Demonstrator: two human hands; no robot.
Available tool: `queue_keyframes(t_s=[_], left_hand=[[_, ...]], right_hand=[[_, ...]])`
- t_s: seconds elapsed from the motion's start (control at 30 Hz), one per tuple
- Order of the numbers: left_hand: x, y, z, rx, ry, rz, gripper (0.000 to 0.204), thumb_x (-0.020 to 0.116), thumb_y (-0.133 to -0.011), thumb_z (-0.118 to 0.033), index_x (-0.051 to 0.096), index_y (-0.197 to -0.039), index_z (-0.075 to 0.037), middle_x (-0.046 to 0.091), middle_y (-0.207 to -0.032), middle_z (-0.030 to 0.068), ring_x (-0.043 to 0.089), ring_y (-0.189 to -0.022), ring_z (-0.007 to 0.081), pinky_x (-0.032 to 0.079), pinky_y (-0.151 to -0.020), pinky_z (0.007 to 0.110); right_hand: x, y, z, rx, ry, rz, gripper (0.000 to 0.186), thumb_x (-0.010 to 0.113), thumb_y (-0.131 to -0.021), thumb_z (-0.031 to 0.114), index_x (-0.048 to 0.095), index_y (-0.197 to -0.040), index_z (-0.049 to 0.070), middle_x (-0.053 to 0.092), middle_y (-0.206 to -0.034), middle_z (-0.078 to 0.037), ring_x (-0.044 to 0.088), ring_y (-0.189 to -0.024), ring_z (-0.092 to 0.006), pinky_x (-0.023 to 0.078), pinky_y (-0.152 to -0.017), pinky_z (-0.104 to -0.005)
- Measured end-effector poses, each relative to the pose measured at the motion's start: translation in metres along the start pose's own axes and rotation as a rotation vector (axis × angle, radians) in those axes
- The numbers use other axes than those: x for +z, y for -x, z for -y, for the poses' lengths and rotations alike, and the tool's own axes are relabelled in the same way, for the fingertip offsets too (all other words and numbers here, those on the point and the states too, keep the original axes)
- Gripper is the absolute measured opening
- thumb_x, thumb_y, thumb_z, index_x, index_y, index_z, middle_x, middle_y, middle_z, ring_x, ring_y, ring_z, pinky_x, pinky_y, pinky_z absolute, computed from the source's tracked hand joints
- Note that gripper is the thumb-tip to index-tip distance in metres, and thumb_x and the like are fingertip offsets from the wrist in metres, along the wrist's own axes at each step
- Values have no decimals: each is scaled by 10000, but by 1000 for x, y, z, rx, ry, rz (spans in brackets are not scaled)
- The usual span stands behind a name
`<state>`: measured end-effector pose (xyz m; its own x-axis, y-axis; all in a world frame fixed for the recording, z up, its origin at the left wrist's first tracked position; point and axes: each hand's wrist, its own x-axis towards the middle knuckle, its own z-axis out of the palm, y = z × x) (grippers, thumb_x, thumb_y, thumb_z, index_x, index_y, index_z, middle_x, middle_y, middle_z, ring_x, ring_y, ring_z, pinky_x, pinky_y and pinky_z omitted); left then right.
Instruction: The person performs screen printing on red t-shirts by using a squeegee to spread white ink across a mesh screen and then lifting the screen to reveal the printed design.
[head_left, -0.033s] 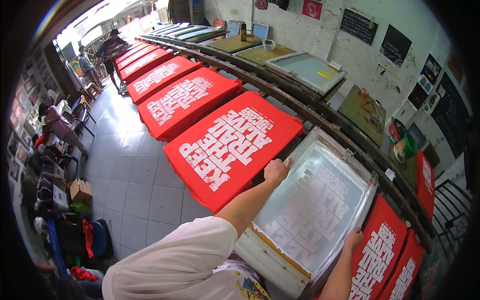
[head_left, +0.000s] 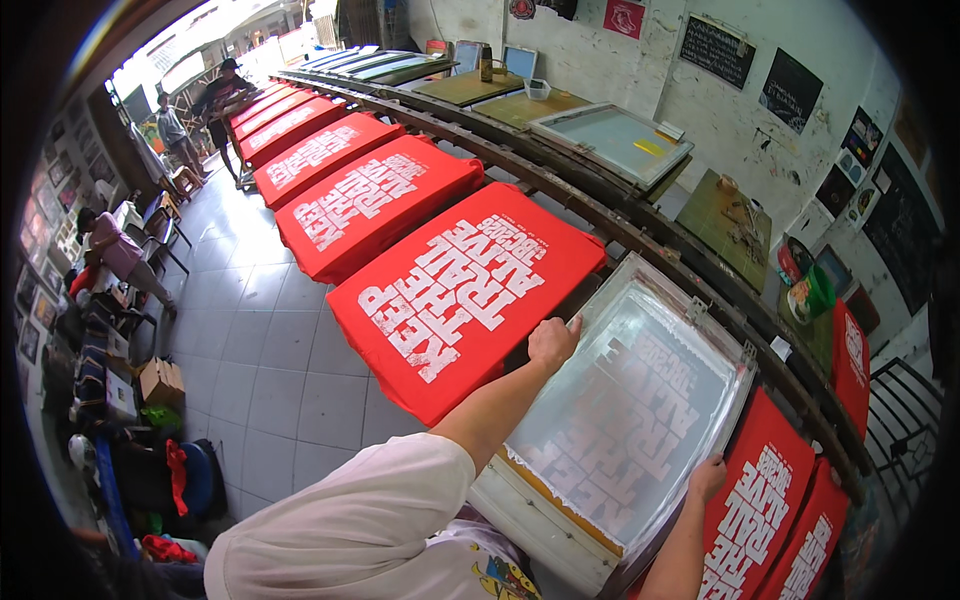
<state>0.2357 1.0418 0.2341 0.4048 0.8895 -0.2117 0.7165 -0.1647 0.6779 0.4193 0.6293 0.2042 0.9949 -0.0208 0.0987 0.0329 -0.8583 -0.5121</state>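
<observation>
A screen printing frame [head_left: 668,300] with pale mesh lies in front of me, tilted in the view. Block lettering shows through its mesh, and whitish ink or emulsion lines the inner edges. My left hand [head_left: 553,345] is closed on the frame's left side, toward its far half. On the opposite side, my right hand [head_left: 708,478] grips the frame's right edge with fingers curled. What lies directly beneath the frame is hidden. Just left of it, a red shirt [head_left: 560,245] with white lettering is stretched flat over a board. Another red printed shirt [head_left: 765,455] lies close to my right hand.
More red printed shirts [head_left: 380,190] run in a row toward the far left. A dark rail [head_left: 560,185] passes behind them. Beyond it rest another screen [head_left: 610,140], a green container [head_left: 812,295] and a cluttered board [head_left: 725,225]. People [head_left: 222,95] stand near the far doorway; chairs [head_left: 160,225] line the left.
</observation>
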Motion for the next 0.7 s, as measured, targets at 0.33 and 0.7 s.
queue_keyframes(t_s=[0.33, 0.7], left_hand=[[-3, 2, -1, -11, 11, -1, 709, 476, -994, -627, 764, -1023, 21, 732, -1061, 267, 704, -1055, 407, 549, -933, 499], [-7, 5, -5, -23, 4, 1, 706, 485, -993, -617, 765, -1006, 31, 729, -1048, 281, 707, -1044, 421, 551, -927, 512]], right_hand=[[-3, 4, 5, 23, -18, 15, 563, 361, -1075, 349, 685, -1156, -105, 687, -1150, -319, 646, -1077, -495, 504, -949, -535], [-3, 4, 7, 37, -27, -8, 545, 368, -1074, 340, 683, -1125, -102, 677, -1136, -342, 634, -1075, -513, 490, -947, -556]])
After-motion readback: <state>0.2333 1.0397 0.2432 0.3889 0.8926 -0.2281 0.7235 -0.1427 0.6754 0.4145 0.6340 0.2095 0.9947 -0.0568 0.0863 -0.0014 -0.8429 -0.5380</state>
